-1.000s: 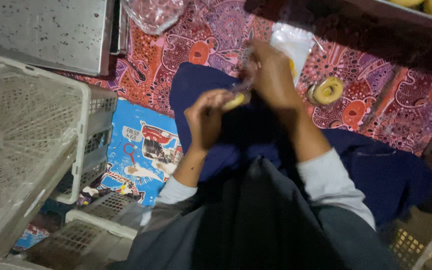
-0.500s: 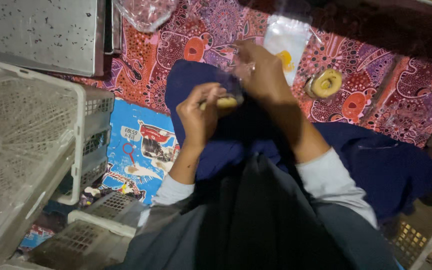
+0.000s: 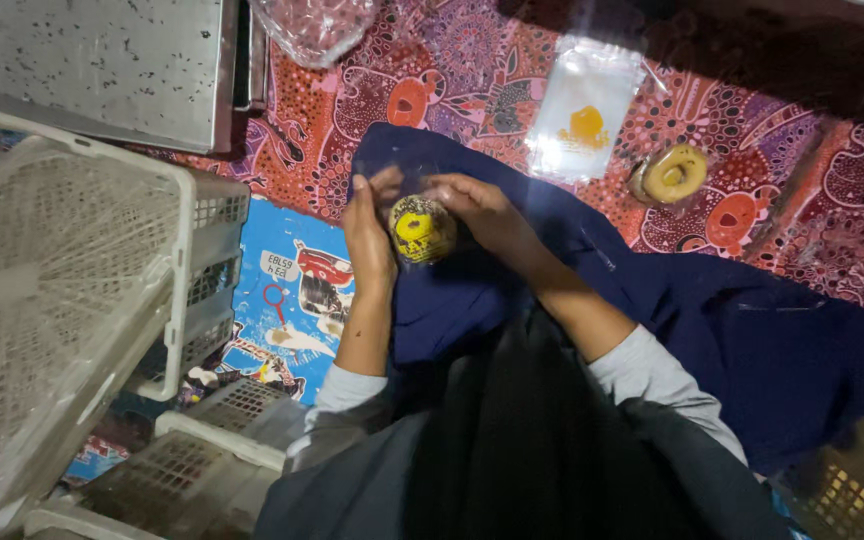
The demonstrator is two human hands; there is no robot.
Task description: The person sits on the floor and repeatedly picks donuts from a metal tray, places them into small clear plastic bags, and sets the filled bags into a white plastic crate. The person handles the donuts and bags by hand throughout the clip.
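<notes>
Over the dark blue cloth (image 3: pixel 572 300), both hands have dropped lower: left hand (image 3: pixel 367 235) and right hand (image 3: pixel 477 205) pinch a yellow ring pastry (image 3: pixel 420 230). A clear bag (image 3: pixel 584 120) and second pastry (image 3: pixel 674 175) lie beyond; white crates (image 3: pixel 82 300) crowd the left.

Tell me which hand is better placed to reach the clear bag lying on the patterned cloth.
Probably the right hand. Both hands hold the yellow ring pastry, but the clear bag lies up and to the right, on the right hand's side. The left hand would have to cross over the pastry.
</notes>
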